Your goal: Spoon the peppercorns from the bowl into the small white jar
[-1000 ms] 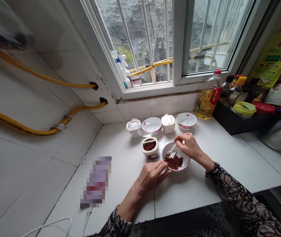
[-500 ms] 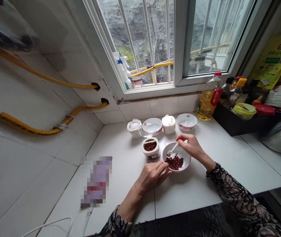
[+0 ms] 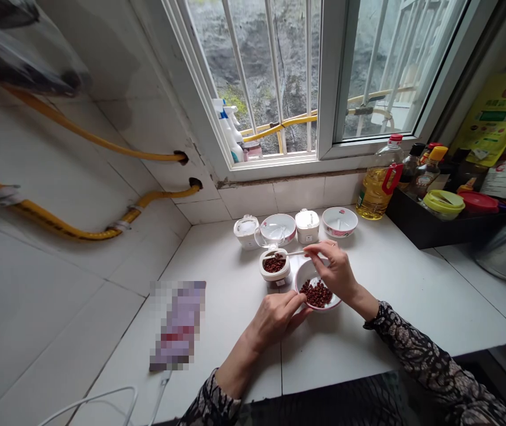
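My right hand (image 3: 333, 269) pinches the handle of a small white spoon (image 3: 296, 254). The spoon's head, with some dark red peppercorns on it, is over the open mouth of a spice jar (image 3: 274, 277). More of the peppercorns (image 3: 274, 264) fill that jar, whose clear lid is tipped back. My left hand (image 3: 278, 316) grips the near left rim of a white bowl (image 3: 305, 273) with a pink edge. A heap of peppercorns (image 3: 317, 294) lies in the bottom of this bowl.
Behind stand two lidded jars (image 3: 246, 231) (image 3: 307, 226) and two floral bowls (image 3: 278, 229) (image 3: 340, 222) along the wall. An oil bottle (image 3: 376, 183) and a dark rack (image 3: 416, 218) of condiments are at right. A blurred flat purple item (image 3: 181, 325) and a white cable (image 3: 102, 397) lie at left.
My right hand has carried the spoon up and left, out of the bowl and over the jar's mouth. My left hand stays on the bowl's rim. The view has shifted slightly.
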A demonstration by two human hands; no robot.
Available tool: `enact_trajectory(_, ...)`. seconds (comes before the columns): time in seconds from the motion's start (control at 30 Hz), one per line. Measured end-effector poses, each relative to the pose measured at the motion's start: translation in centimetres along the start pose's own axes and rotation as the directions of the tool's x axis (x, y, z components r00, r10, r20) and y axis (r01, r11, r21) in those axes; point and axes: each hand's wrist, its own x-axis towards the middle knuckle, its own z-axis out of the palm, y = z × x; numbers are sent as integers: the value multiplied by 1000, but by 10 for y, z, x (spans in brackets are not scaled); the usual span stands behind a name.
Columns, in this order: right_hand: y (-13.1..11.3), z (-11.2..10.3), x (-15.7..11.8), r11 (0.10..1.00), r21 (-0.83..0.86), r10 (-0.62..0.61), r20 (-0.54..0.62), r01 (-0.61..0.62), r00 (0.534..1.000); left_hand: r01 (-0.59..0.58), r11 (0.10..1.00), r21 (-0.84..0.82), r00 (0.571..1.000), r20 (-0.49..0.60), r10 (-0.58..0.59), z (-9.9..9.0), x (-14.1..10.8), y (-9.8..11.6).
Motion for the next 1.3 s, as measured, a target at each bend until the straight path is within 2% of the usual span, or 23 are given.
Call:
enact_trajectory(0.1,-5,2,-1,968,-137,-202,75,211,976,-6,1000,9,1000,-8,6,-1,1,1)
enact_trajectory(0.17,-5,-2,-1,952,-182,-238,67,246,969,-5,1000,13,1000,-3,5,-1,1,1)
enact_trajectory(0.33,9,-20,4,960,-242,-149,-16,141,989,-1,1000,12,1000,3,1,0,0,0)
enact_trajectory(0.43,23,-28,3,937,-335,-77,70,96,995,1,1000,-2,1000,0,-1,0,0,0)
enact_trajectory(0.6,31,-27,-4,887,-441,-41,223,138,974,12,1000,-5,1000,10,-11,0,-1,0)
enact_trajectory(0.77,28,-19,-9,946,-318,34,284,60,958,18,1000,-9,1000,23,-17,0,-3,0)
enact_trajectory(0.93,31,-21,-5,966,-226,166,182,-123,969,14,1000,-8,1000,21,-13,0,-1,0)
enact_trajectory(1.13,34,-28,-1,946,-48,323,150,-320,934,6,1000,-4,1000,5,-6,0,-1,0)
enact_trajectory(1.2,35,-29,-1,942,-43,335,152,-333,930,8,1000,-2,1000,5,-8,0,-2,0)
enact_trajectory(1.3,36,-28,-1,953,-152,284,129,-264,950,8,1000,-5,1000,10,-8,0,-2,0)
